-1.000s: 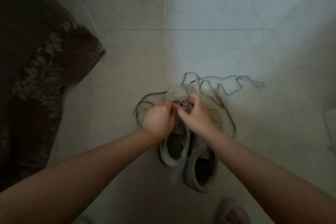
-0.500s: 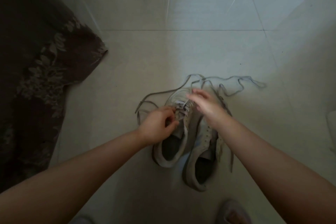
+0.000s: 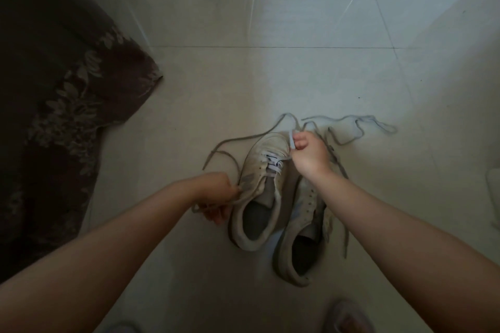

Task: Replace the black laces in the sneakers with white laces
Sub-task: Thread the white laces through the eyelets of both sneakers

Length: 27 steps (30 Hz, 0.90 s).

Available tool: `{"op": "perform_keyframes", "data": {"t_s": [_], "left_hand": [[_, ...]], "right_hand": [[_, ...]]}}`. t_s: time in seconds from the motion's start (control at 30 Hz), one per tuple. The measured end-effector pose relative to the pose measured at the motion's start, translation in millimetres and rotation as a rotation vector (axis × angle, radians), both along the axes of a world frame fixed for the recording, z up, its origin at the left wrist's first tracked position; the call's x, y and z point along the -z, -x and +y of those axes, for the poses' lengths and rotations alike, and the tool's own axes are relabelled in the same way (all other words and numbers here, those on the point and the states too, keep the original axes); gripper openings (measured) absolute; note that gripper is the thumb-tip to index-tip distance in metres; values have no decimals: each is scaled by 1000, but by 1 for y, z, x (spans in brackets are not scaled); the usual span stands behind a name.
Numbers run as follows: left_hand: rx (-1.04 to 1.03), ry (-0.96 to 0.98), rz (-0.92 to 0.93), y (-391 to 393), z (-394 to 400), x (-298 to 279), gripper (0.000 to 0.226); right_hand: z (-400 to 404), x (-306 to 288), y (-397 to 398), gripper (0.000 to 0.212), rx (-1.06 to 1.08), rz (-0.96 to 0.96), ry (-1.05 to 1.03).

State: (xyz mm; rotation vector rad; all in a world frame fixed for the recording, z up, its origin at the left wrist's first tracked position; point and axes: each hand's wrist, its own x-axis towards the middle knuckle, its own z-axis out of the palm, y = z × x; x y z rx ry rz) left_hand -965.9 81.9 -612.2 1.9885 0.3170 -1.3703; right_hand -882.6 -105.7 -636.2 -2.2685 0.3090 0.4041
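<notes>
Both hands pinch white lace [image 3: 273,163] ends — left hand [image 3: 216,194], right hand [image 3: 309,155] — over a scuffed sneaker [image 3: 261,186].

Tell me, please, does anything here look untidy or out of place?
Yes. A loose lace lies tangled on the floor beyond the two sneakers. The right sneaker shows bare eyelets; the left has a few white rows.
</notes>
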Motion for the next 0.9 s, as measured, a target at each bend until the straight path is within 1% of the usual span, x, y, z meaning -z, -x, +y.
{"op": "perform_keyframes", "data": {"t_s": [0.03,0.07,0.13,0.17,0.2,0.23,0.27,0.33,0.4,0.47,0.57,0.6,0.63,0.67,0.7,0.73,0.77,0.8,0.83,0.9], "left_hand": [[-16,-13,-35,1,2,2,45],[3,-83,-143,-1,5,4,35],[32,-329,-433,-10,12,11,22],[-19,-424,-551,-15,16,14,20],[-82,-479,-621,-19,19,17,19],[-125,-522,-650,-22,23,21,20],[-137,-554,-639,-24,26,25,21],[-120,-594,-565,-23,29,35,27],[-153,-610,-534,-20,29,44,32],[-200,-599,-534,-19,30,49,29],[-238,-591,-479,-23,33,47,25],[-272,-601,-500,-25,33,43,26],[-337,-619,-566,-27,32,38,24],[-436,-630,-665,-29,30,32,21],[-561,-602,-778,-33,27,25,17],[-695,-512,-860,-37,24,18,17],[-822,-369,-885,-42,19,12,21],[-928,-210,-848,-47,13,7,28],[-1005,-66,-779,-49,5,3,32],[-1104,163,-620,-49,-12,-2,26]], "right_hand": [[-1,-1,1,31,16,-5,-19],[-1,-2,3,30,23,-12,-39],[3,-5,7,27,7,-26,-79],[4,-7,9,26,-14,-32,-104],[6,-8,10,26,-34,-37,-131],[8,-10,10,25,-48,-36,-149],[9,-12,10,25,-58,-31,-159],[10,-13,11,25,-64,-18,-165],[9,-13,11,27,-73,-4,-159],[9,-12,11,29,-75,6,-160],[4,-9,12,32,-33,6,-165],[2,-8,13,34,-5,-11,-151],[-1,-8,15,36,14,-70,-110],[-4,-9,16,36,0,-173,-48],[-7,-10,18,32,-55,-297,13],[-8,-11,19,24,-144,-403,59],[-8,-13,21,14,-253,-455,94],[-6,-16,24,7,-368,-456,125],[-4,-16,26,8,-475,-430,171],[2,-15,32,13,-659,-343,322]]}}
